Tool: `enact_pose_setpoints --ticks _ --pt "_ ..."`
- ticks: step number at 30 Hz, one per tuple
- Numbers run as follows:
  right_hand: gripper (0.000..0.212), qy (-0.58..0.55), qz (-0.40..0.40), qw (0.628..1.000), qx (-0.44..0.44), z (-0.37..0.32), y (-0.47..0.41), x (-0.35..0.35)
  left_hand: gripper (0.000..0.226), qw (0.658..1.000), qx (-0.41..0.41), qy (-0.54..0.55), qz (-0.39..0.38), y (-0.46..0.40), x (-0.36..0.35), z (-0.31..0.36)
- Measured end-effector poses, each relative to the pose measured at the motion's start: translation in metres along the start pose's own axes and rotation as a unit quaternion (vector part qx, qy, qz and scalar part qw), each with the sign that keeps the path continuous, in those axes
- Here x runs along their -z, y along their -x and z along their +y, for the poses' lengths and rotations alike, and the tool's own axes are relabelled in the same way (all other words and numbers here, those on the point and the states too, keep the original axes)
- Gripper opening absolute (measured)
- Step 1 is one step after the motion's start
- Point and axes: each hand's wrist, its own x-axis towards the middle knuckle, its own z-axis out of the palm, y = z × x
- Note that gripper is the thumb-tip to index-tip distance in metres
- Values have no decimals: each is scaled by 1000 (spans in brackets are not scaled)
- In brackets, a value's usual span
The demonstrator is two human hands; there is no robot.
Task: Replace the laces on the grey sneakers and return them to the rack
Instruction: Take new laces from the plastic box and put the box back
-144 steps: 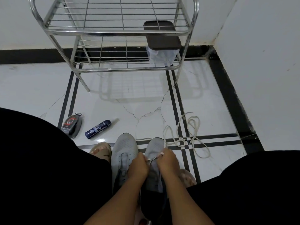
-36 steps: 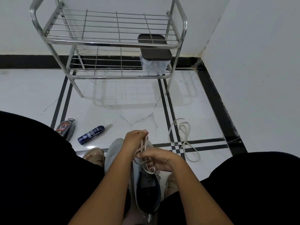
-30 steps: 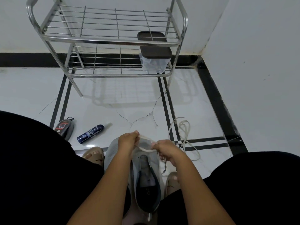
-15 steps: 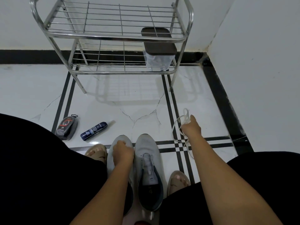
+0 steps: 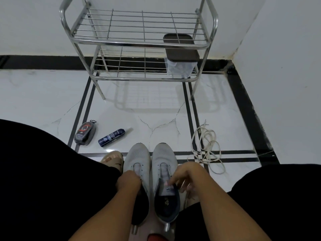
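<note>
While laces lie apart, right fingers touch sneaker tongue

Black trousers — bare forearms, tan sandals

Two sneakers stand side by side on the floor, toes toward the rack against the wall ahead. A lidded container sits on the rack's lower shelf, at its right end. Loose laces lie in a heap right of the sneakers. Left of them lie a small bottle and, further left, a polish sponge. The left hand rests on the left sneaker; the right hand is over the right one.
</note>
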Motion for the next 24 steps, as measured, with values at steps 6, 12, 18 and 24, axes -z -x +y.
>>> enact_pose_setpoints --ticks 6,12,18,24 --pt "28 112 290 948 68 -1 -22 -31 41 995 -30 23 91 7 15 4" --pt "27 -108 417 894 124 -8 -16 -6 16 976 -87 88 176 -13 44 23" --pt "27 -126 434 891 47 -5 -27 -9 21 985 -44 82 147 -16 30 20" --pt "25 -158 483 857 89 -18 -35 -3 23 957 -37 177 228 -31 45 25"
